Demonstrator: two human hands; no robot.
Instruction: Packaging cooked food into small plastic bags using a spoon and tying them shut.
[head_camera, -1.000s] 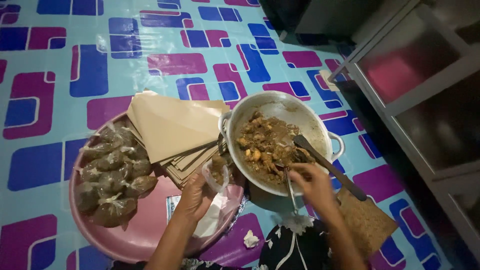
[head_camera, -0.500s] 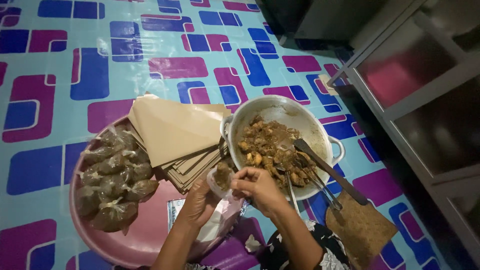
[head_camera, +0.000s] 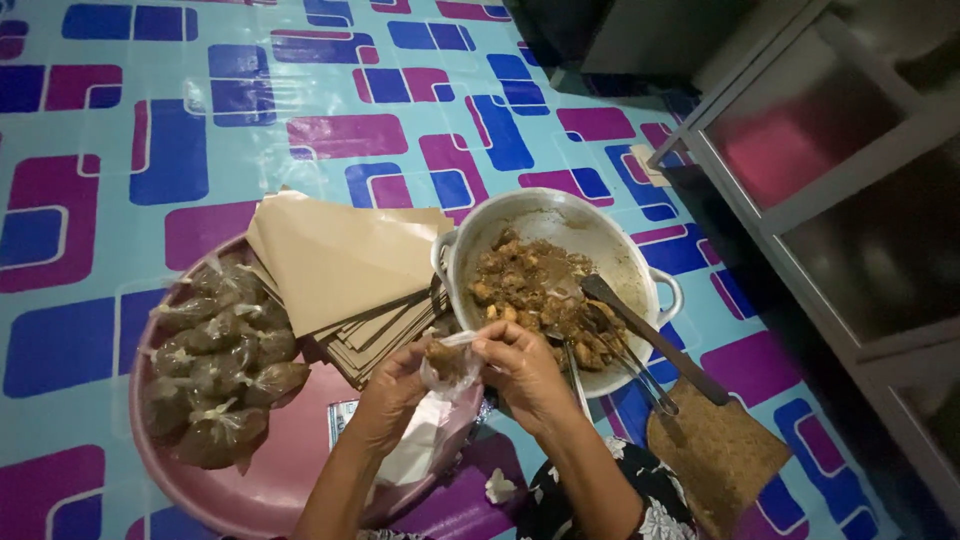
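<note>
A: What takes up the most room?
B: The pink tray (head_camera: 290, 480), a big round one on the patterned floor mat (head_camera: 150, 150). I'll place everything else from it

A: What rests on it?
B: A stack of brown paper sheets (head_camera: 340, 265) covers its far side, and a heap of filled, tied plastic bags (head_camera: 215, 360) lies on its left part

A: And beside it?
B: A metal pot (head_camera: 610, 240) of brown cooked food (head_camera: 530, 290) touches the tray's right edge, with a dark-handled ladle (head_camera: 650, 340) leaning in it. Further right of the tray, past the pot, a brown mat (head_camera: 715, 455) lies on the floor

A: The hands?
B: Both meet above the tray's right rim, next to the pot. The left hand (head_camera: 385, 400) is closed around a small clear plastic bag (head_camera: 445, 365) with a bit of the food in it, and the right hand (head_camera: 520, 370) pinches the bag's top edge between its fingertips
</note>
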